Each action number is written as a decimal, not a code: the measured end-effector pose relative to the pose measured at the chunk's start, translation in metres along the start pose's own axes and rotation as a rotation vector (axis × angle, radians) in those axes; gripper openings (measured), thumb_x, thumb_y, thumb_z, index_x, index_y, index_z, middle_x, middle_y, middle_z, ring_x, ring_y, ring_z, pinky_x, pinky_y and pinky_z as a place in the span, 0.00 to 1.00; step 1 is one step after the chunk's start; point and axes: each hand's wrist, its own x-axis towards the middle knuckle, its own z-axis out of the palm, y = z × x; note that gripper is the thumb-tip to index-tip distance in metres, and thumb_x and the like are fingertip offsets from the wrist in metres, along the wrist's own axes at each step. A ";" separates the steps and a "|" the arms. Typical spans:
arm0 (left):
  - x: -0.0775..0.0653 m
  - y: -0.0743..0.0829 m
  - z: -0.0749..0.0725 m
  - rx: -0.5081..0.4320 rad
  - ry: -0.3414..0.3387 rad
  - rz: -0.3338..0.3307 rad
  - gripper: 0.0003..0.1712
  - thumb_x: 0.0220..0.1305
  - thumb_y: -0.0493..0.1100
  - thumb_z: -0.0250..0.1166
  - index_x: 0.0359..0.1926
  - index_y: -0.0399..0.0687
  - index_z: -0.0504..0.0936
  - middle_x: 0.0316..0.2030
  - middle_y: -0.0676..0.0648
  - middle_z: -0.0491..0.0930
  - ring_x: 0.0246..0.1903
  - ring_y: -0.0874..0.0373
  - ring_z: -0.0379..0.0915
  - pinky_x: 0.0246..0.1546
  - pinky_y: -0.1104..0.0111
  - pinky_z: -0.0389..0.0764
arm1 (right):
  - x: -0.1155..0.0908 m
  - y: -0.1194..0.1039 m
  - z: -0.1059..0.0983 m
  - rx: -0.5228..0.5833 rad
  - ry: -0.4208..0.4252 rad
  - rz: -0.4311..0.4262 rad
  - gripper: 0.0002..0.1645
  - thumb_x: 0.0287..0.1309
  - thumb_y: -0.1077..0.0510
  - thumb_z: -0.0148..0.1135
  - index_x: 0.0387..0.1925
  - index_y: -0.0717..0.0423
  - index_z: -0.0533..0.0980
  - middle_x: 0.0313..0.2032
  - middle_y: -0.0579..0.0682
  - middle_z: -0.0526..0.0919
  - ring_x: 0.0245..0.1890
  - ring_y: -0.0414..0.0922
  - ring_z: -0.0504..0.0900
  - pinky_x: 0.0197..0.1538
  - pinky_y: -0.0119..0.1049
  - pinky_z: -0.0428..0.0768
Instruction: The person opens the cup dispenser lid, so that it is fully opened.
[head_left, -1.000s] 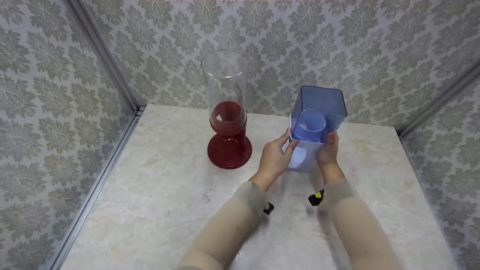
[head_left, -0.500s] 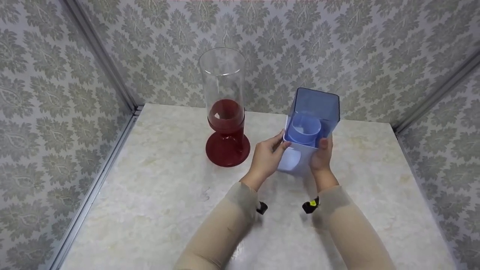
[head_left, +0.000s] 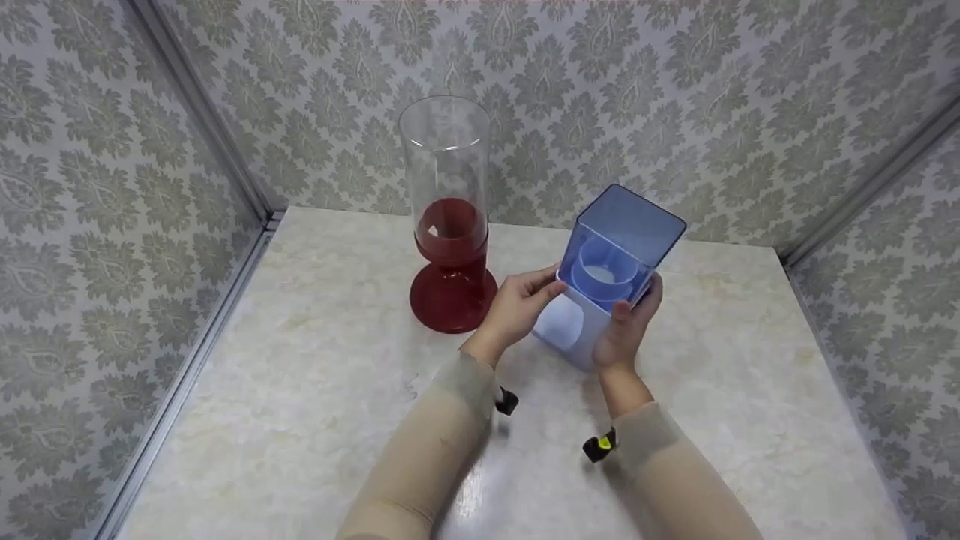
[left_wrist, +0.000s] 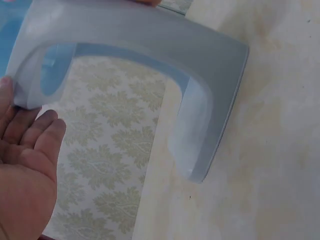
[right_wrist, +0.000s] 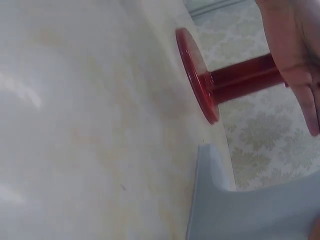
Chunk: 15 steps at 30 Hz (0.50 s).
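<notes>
Blue box [head_left: 615,259] tilted above the table [head_left: 300,390], gripped by left hand [head_left: 517,304] and right hand [head_left: 624,330] on either side, beside red-footed dispenser [head_left: 450,225]. Not yet set down.

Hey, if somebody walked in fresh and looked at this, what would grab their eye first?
Probably the blue box at the middle of the table, tilted, with the left hand and right hand gripping its pale base. Next, the tall clear tube on a red stand, upright just to its left near the patterned wall.
</notes>
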 end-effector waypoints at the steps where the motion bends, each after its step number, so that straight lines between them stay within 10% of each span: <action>1: 0.001 0.000 -0.002 -0.014 -0.014 -0.005 0.29 0.83 0.50 0.69 0.78 0.47 0.81 0.71 0.45 0.86 0.72 0.53 0.84 0.76 0.58 0.85 | -0.004 0.000 0.002 0.005 0.018 -0.012 0.95 0.37 0.05 0.74 0.86 0.64 0.49 0.77 0.63 0.67 0.74 0.48 0.72 0.76 0.31 0.72; 15: 0.008 -0.008 -0.017 -0.077 -0.103 0.015 0.26 0.88 0.42 0.61 0.79 0.37 0.78 0.74 0.37 0.83 0.78 0.43 0.79 0.82 0.54 0.78 | -0.047 -0.001 0.020 -0.241 0.140 -0.154 0.92 0.51 0.08 0.70 0.88 0.70 0.44 0.83 0.71 0.45 0.84 0.60 0.48 0.88 0.44 0.50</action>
